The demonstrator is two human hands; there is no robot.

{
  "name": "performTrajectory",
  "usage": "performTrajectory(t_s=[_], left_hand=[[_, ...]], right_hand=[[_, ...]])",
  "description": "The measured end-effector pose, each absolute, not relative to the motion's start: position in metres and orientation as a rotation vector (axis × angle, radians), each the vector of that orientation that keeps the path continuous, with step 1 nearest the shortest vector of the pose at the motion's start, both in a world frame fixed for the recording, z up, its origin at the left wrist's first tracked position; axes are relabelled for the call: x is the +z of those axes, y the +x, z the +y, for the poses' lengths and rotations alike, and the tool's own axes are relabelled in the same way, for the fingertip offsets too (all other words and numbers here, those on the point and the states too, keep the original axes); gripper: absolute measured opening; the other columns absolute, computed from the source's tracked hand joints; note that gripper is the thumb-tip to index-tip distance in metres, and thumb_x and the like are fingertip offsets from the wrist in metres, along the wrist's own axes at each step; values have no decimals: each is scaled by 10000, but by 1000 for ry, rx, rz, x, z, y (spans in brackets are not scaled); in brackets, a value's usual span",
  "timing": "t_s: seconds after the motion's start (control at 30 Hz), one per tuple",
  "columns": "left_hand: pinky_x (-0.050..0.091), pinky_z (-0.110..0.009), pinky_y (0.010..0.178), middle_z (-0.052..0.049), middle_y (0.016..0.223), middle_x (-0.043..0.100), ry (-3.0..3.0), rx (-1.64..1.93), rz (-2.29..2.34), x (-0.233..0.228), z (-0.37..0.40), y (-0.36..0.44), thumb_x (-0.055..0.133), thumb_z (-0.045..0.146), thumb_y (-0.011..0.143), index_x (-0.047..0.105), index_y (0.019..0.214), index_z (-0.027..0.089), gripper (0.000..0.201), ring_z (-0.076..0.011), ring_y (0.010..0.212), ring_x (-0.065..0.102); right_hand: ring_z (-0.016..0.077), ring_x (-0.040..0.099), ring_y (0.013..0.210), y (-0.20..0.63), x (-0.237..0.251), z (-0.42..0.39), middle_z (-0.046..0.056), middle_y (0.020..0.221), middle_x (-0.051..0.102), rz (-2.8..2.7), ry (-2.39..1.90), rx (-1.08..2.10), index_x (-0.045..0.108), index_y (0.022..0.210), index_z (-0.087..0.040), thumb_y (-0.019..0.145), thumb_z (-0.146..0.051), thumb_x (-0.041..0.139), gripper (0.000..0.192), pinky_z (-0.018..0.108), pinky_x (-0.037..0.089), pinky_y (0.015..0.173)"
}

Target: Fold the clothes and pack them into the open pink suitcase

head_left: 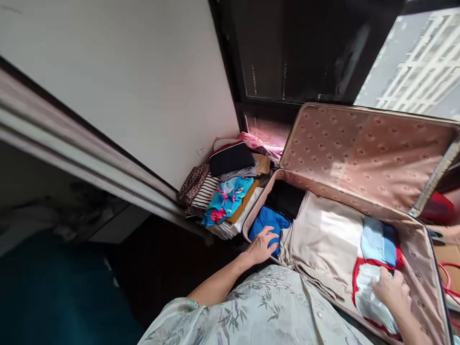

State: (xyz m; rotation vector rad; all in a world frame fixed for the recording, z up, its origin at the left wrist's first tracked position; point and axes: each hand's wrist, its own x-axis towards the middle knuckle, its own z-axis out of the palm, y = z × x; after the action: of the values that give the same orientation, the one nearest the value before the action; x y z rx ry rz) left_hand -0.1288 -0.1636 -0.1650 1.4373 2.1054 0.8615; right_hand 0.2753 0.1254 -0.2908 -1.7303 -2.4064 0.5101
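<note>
The open pink-beige suitcase with patterned fabric lining [424,268] lies on the dark floor, its lid [362,153] raised and leaning back toward the window. Inside, at the left end, a folded blue cloth [264,221] lies against the suitcase's near-left corner, and the left hand [262,245] rests on it with fingers spread flat, not closed around it. Behind the blue cloth is a black garment [285,199]. In the middle a large folded beige fabric [323,239] covers the bottom. At the right end, the right hand [391,290] presses on a white piece with red trim [366,287], fingers bent over it; I cannot tell if it really grips it. Just behind lies a light blue folded piece [377,242].

Outside the suitcase, beside its left edge, a pile of folded clothes [226,201] stands against the white wall [143,81], with a black pouch [230,158] on top. The window [413,62] shows a pale building.
</note>
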Motion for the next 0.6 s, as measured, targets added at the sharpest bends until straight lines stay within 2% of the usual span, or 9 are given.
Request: performTrajectory(t_s=[0.13,0.27,0.37,0.5,0.6], left_hand=[[515,-418,1111,-118,1281,662,1268,1124,2224,-148,-197,-157,586,260,930,755,1141,233,272,-240,1243,637],[605,-389,938,-123,1212,695,1136,1446,2197,-129,-220,-200,561,348,953,768,1081,228,271,-239,1109,691],[622,-366,795,-134,1158,708,907,1677,2164,-123,-235,-255,588,417,943,764,1051,207,295,-248,994,718],[594,-328,730,-124,1062,727,327,1957,2003,-130,-250,-348,671,428,906,718,1063,164,310,-229,886,727],[558,-267,709,-99,1013,715,-68,2007,1933,-141,-251,-415,677,333,927,674,1076,154,233,-179,859,699]], right_hand=[[436,614,1193,192,-282,98,245,1138,641,-2519,-1434,604,696,1096,-118,715,-453,484,550,590,501,1015],[303,705,1035,109,-254,36,173,1235,649,-2525,-1105,926,674,1160,-193,825,-532,492,511,467,585,903],[287,740,986,81,-243,-1,157,1268,666,-2529,-980,1110,690,1165,-229,862,-589,491,510,422,614,827],[321,770,826,88,-252,-19,90,1021,770,-2469,-1154,1290,743,962,-315,751,-721,514,512,416,636,706],[363,766,779,111,-269,-22,31,889,782,-2365,-1376,1240,725,789,-403,644,-770,529,440,460,638,706]])
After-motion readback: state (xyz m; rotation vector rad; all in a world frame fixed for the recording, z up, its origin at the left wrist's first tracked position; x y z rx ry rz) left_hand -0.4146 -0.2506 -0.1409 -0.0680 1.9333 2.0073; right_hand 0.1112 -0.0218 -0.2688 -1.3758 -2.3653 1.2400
